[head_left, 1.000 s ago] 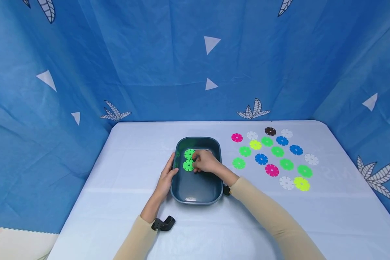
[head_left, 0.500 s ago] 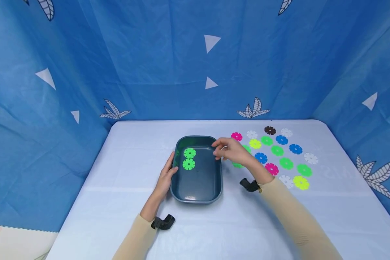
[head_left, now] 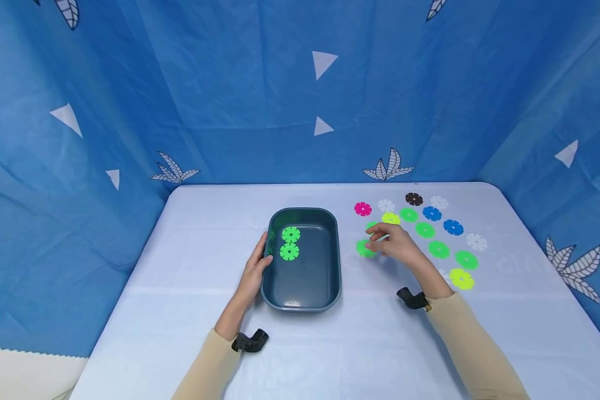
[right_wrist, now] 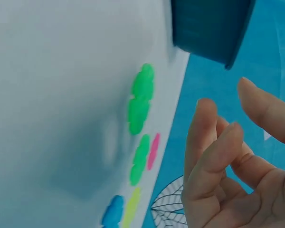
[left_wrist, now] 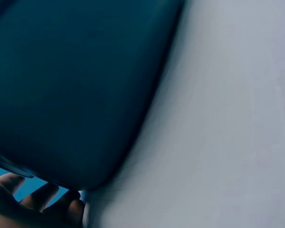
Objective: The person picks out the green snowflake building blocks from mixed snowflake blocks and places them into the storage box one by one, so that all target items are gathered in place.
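Observation:
A dark teal tub stands mid-table with two green flower-shaped discs lying in its far left part. My left hand rests flat against the tub's left wall, thumb at the rim; its fingers show past the tub's wall in the left wrist view. My right hand hovers right of the tub with relaxed, empty fingers. It is just over a green disc on the table, also seen as the green disc beside the tub.
Several loose discs lie right of the tub: pink, brown, blue, white, green, yellow. The white table is walled by blue curtain at the back and both sides.
My right hand left the tub, where it had set down a green disc, and moved right to hover over the loose discs. The left hand and tub stayed put.

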`<control>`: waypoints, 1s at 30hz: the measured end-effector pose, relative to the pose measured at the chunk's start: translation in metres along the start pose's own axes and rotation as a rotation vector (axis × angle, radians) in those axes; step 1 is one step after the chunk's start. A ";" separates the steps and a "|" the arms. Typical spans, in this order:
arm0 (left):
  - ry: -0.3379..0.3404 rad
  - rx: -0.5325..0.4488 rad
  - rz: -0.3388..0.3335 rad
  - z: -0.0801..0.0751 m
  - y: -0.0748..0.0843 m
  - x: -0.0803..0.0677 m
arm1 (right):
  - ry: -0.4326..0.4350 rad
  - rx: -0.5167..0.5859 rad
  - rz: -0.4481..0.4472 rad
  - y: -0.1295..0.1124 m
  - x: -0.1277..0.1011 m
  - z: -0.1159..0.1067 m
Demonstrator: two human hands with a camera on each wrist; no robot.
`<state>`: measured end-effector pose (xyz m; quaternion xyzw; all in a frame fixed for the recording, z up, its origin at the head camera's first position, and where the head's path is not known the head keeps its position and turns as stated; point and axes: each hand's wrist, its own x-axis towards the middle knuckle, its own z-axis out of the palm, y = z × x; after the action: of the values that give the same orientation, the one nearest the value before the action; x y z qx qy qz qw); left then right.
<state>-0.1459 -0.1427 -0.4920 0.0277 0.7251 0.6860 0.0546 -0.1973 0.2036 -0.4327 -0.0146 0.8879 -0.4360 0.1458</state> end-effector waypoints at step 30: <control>-0.001 -0.001 -0.002 0.000 -0.002 0.001 | 0.015 -0.120 0.051 0.026 0.014 0.009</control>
<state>-0.1474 -0.1430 -0.4942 0.0273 0.7248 0.6862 0.0554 -0.2060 0.2108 -0.4621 0.0026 0.9136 -0.3783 0.1492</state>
